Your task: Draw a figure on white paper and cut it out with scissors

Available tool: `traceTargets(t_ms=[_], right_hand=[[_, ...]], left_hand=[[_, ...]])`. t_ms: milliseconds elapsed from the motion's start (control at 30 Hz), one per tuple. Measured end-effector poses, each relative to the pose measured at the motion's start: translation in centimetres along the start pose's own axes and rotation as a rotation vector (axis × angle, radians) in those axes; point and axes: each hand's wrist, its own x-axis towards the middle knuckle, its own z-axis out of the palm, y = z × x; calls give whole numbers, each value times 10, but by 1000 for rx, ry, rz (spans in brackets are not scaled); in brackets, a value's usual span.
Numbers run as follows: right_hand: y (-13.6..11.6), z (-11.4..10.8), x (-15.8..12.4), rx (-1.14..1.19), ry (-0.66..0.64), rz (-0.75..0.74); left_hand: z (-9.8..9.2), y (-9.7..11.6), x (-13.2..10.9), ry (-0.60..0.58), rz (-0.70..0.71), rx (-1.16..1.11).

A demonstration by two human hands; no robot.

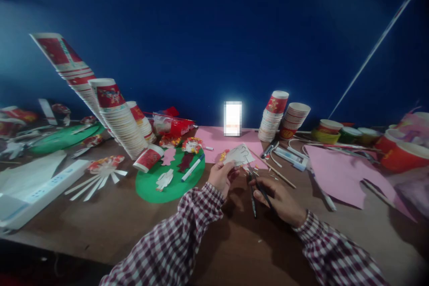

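Pinched in my left hand (221,176) is a piece of white paper (240,155) with a dark outline drawn on it. My right hand (276,196) is closed round the dark handles of a pair of scissors (254,187), whose blades reach up to the paper's right edge. Left of my hands lies a green sheet (150,190) with a white paper cutout (164,180), a pink cutout (168,157), a dark red cutout (185,161) and a blue-and-white marker (193,168) on it. Small paper scraps lie near the scissors' tips.
Tall stacks of paper cups (110,107) lean at the left, and shorter cup stacks (273,116) stand right of the bright, blurred-out screen (232,118). Pink paper (338,174), a thin stick (278,174) and bowls (326,132) lie to the right. A white power strip (50,192) is far left.
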Motion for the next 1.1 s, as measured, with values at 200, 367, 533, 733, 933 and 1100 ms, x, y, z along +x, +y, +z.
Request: traceTargets(t_ms=[200, 367, 533, 733, 933, 1100], right_hand=[[-2, -2, 1, -5, -11, -13], [1, -2, 2, 3, -15, -28], [0, -2, 2, 21, -24, -8], [-4, -3, 2, 3, -32, -9], [-4, -3, 1, -11, -24, -20], [-4, -3, 1, -16, -32, -34]], left_hand=[[0, -12, -4, -73, 31, 67], [0, -14, -4, -65, 30, 93], [2, -13, -5, -67, 13, 110], [1, -12, -5, -77, 6, 134], [0, -14, -4, -80, 2, 148], [0, -14, -4, -69, -5, 167]])
